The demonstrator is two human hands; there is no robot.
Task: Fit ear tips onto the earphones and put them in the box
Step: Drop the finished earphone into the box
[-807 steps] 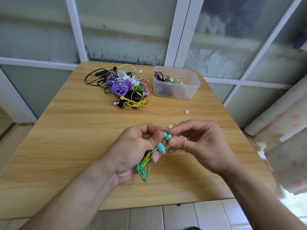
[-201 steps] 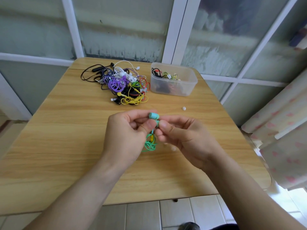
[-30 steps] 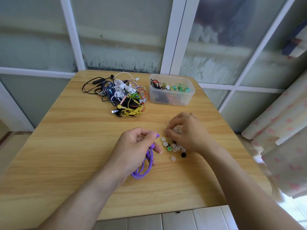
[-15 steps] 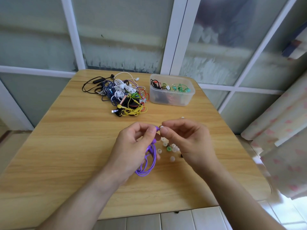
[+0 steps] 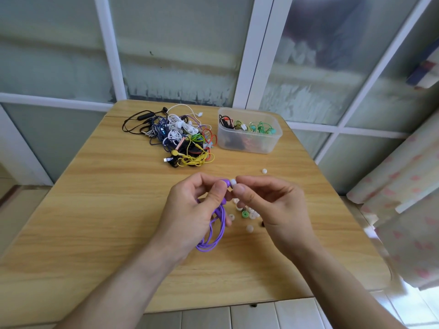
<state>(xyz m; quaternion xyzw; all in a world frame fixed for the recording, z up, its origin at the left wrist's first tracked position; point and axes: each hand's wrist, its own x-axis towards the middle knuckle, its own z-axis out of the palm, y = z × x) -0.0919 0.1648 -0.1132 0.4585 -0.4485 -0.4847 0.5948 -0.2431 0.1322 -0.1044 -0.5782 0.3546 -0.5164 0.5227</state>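
My left hand [image 5: 190, 210] grips purple earphones [image 5: 217, 230] above the wooden table [image 5: 95, 210], pinching one earbud at the top while the coiled cable hangs below the palm. My right hand [image 5: 270, 205] pinches a white ear tip [image 5: 233, 181] against that earbud's nozzle. Several loose ear tips [image 5: 245, 213], mostly white with one green, lie on the table under my hands. The clear plastic box [image 5: 249, 143] stands at the back right and holds earphones, among them a teal pair.
A tangled pile of earphones [image 5: 180, 136] in many colours lies at the back centre, left of the box. One stray white ear tip [image 5: 264, 171] sits beyond my right hand. A patterned curtain [image 5: 403, 198] hangs past the table's right edge.
My right hand picked a white ear tip from the loose pile and brought it up to the purple earbud. My left hand lifted the earphones slightly.
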